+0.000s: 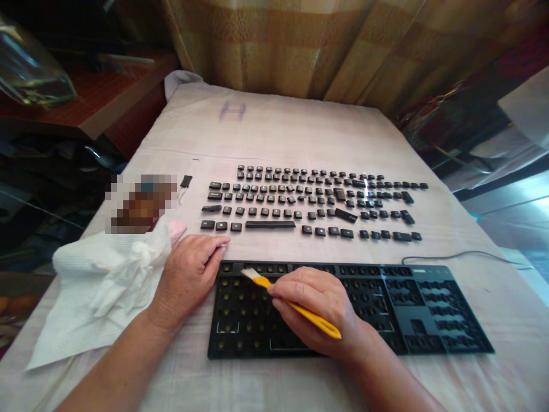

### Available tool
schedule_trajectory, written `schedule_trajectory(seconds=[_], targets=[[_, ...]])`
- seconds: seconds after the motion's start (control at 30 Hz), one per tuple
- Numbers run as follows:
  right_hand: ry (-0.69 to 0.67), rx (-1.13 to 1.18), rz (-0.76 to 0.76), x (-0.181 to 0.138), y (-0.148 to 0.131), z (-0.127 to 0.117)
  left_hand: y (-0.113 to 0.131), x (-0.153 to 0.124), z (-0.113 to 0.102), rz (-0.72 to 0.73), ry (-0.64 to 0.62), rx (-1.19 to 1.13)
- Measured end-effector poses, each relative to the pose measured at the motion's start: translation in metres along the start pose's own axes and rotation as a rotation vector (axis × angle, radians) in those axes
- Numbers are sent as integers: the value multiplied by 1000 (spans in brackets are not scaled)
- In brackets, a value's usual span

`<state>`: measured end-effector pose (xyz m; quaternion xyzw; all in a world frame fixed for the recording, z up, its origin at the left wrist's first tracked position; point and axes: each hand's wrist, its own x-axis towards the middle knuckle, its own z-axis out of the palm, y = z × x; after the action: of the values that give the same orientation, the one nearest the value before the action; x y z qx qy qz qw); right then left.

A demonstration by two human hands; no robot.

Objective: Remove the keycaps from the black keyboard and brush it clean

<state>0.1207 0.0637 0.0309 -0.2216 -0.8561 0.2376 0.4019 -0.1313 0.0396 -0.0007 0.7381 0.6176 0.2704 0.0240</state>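
Note:
A black keyboard with its keycaps removed lies on the cloth in front of me, its bare switch sockets showing. My right hand is closed around a small brush with a yellow handle. The brush's pale tip reaches the top-left row of sockets. Beside the keyboard's upper left corner rests my left hand, holding nothing, its fingers stretched toward the loose keys. Black keycaps are laid out in rows beyond the keyboard, with the long spacebar in the nearest row.
Crumpled white tissue lies left of my left hand, below a blurred-out object. A small black piece with wire is nearby. The keyboard cable runs right. A wooden desk stands at left; a curtain hangs behind.

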Motion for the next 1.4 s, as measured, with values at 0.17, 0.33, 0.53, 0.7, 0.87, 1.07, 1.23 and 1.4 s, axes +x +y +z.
schedule_trajectory(seconds=[0.17,0.33,0.53,0.7,0.87,1.07,1.23,1.4], targets=[[-16,-11,19,-1,2,1,0,0,0,26,0,19],[11,-15,-11,0,2,-1,0,0,1,35,5,26],[0,-19,-10,1,-4,-2,3,-1,1,7,20,28],[32,-31,7,0,-10,2,10,-3,1,-9,-1,35],[31,-7,14,-1,-11,7,10,-4,2,-17,-17,28],[0,-31,18,-2,-9,14,3,-2,2,-30,-6,-6],[-11,7,-24,-1,-7,14,3,-2,3,-29,-1,-3],[18,37,-4,-2,-8,8,5,-2,2,-21,0,-8]])
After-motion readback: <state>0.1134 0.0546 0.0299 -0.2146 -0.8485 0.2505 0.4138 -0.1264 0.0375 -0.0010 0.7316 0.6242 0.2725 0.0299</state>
